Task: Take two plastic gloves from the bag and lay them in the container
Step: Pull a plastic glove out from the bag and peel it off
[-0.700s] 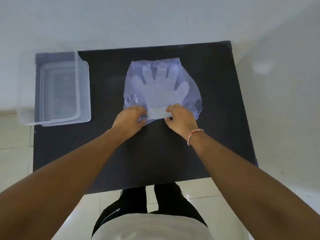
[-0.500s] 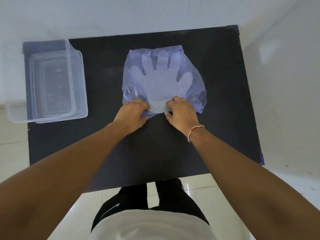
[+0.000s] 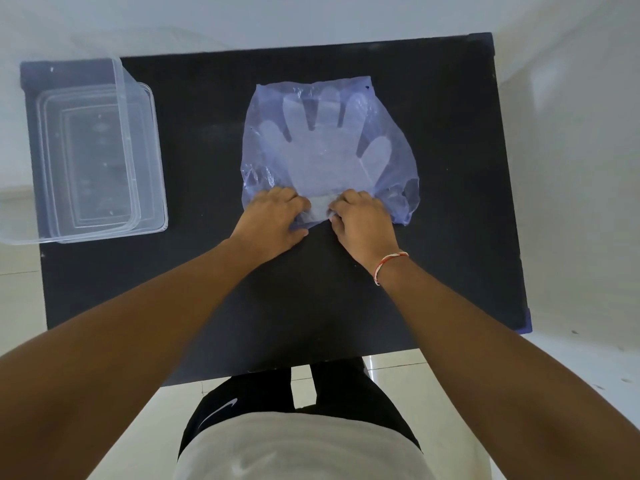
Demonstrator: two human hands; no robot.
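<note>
A clear plastic container [image 3: 93,150] stands at the far left of the black desk [image 3: 450,168], well to the left of the bag [image 3: 329,150], its long axis running away from the person and its open top facing up. The bag, thin bluish plastic, lies flat near the middle of the desk, its mouth at the edge nearest the person. Inside it the gloves [image 3: 325,147] show as a pale hand shape: the long axis runs from the bag's mouth toward the far edge of the desk, glove tips pointing away from the person, thumb toward the right. The left hand [image 3: 273,220] rests on the near left corner of the bag, its fingers [image 3: 294,202] curled narrow and pinching the plastic at the mouth. Just right of it, the right hand [image 3: 363,223] does the same at the near right of the mouth, fingers bent onto the pale cuff edge; whether they hold bag, glove or both cannot be told. A red and white bracelet [image 3: 389,265] circles the right wrist.
</note>
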